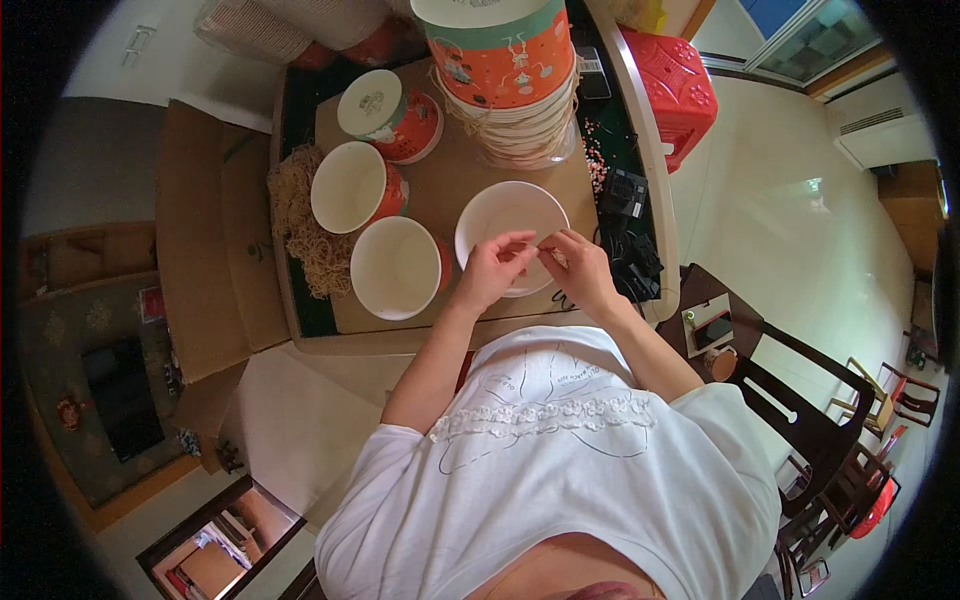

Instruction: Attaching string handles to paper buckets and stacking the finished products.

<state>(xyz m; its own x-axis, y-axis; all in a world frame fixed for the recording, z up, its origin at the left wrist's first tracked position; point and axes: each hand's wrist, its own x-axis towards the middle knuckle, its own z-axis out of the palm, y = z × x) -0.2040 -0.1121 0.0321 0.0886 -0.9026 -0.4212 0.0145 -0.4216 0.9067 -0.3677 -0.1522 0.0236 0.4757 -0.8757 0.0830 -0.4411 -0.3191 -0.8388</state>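
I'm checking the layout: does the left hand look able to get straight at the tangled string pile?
Probably not directly: a paper tub stands between the left hand and the string pile.

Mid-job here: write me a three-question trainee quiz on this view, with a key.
1. True or false: the red stool stands to the right of the table.
2. What lies left of the three grouped tubs? A: the stool; B: tangled brown string; C: the tall tub stack.
3. What are the left hand and right hand over?

Key: 1 true; 2 B; 3 the open white tub right of those three.
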